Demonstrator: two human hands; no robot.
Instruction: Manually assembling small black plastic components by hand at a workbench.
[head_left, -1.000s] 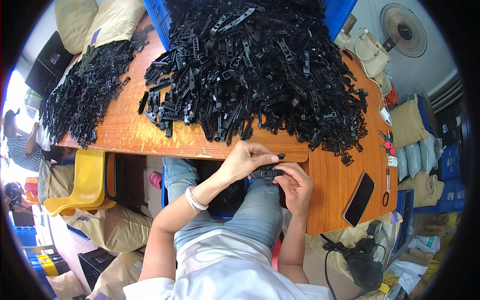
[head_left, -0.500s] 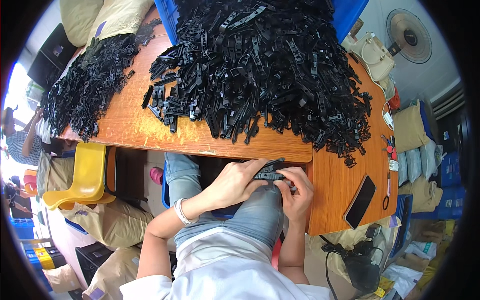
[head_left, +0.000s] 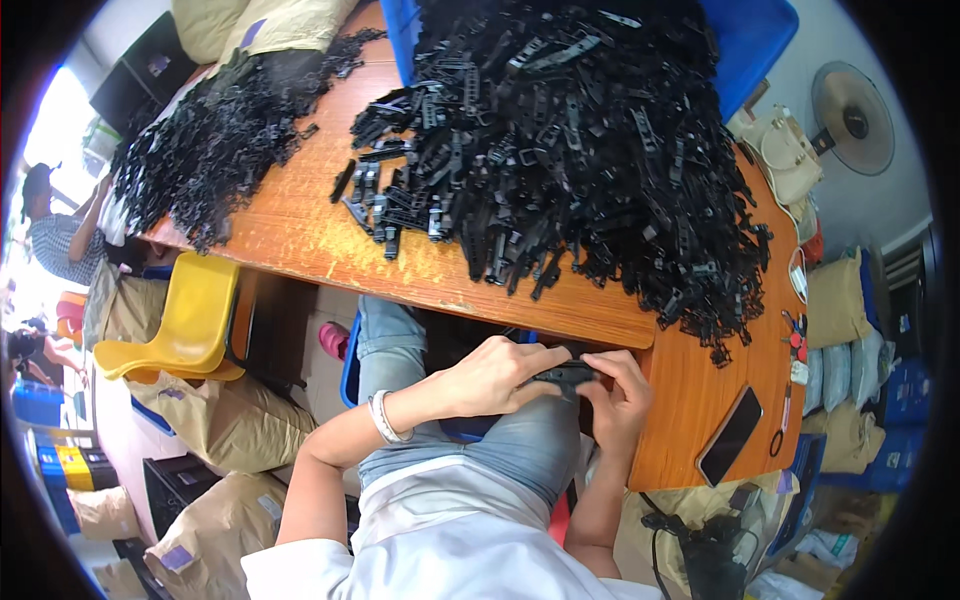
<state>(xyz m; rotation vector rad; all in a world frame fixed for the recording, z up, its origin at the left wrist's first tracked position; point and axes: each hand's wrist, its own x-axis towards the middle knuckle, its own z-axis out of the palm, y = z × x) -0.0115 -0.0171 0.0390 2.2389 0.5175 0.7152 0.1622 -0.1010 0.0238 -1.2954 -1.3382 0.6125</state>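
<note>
Over my lap, just below the table edge, my left hand (head_left: 500,378) and my right hand (head_left: 617,393) both grip a black plastic part (head_left: 566,374). Long and narrow, it lies between the fingertips, which partly cover it. My left fingers pinch its left end, while my right thumb and fingers close on its right end. Beyond my hands, a big heap of similar black plastic parts (head_left: 560,160) spills from a blue bin (head_left: 755,50) onto the wooden table (head_left: 440,285).
A second heap of smaller black parts (head_left: 215,140) lies at the left. On the table's right side are a phone (head_left: 730,436) and scissors (head_left: 780,425). A yellow chair (head_left: 195,315) stands left, near paper sacks (head_left: 215,435). Another person (head_left: 65,235) is at the far left.
The whole view has shifted, so the scene sits further right and lower. Both hands still grip the black part, with my fingers drawn closer together over it.
</note>
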